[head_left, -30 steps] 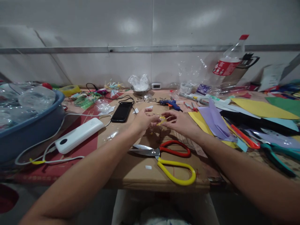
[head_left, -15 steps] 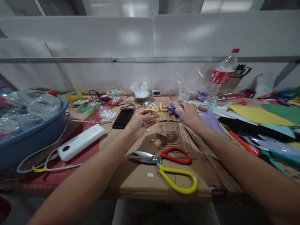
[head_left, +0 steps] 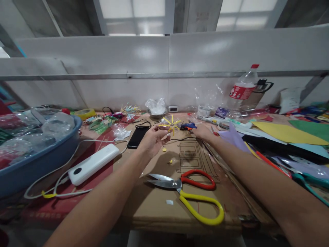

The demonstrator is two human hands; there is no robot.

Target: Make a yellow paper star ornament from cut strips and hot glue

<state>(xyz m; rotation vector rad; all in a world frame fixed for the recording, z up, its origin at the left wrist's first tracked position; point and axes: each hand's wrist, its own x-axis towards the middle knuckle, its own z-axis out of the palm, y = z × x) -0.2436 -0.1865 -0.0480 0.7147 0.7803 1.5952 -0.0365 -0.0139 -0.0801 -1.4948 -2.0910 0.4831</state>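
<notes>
My left hand (head_left: 156, 139) pinches a yellow star-shaped piece (head_left: 171, 125) with thin arms spreading from its centre, held above the cardboard. Just right of it is a blue glue gun (head_left: 188, 126) with an orange trigger, its front end toward the star. My right hand (head_left: 204, 132) is closed at the rear of the glue gun; its fingers are partly hidden. Below both hands lie large scissors (head_left: 177, 184) with one red and one yellow handle, blades apart and pointing left. A small yellow disc (head_left: 164, 150) rests under my left hand.
A blue basin (head_left: 64, 147) of clear plastic bottles stands at left. Nearby lie a white power bank (head_left: 94, 164) with its cable and a black phone (head_left: 138, 137). Coloured sheets (head_left: 288, 132) and tools spread at right. A large bottle (head_left: 243, 90) stands behind.
The view has tilted up, so the table sits lower. The glue gun has turned flatter beside the star, and my right hand has lowered. My left hand still holds the star.
</notes>
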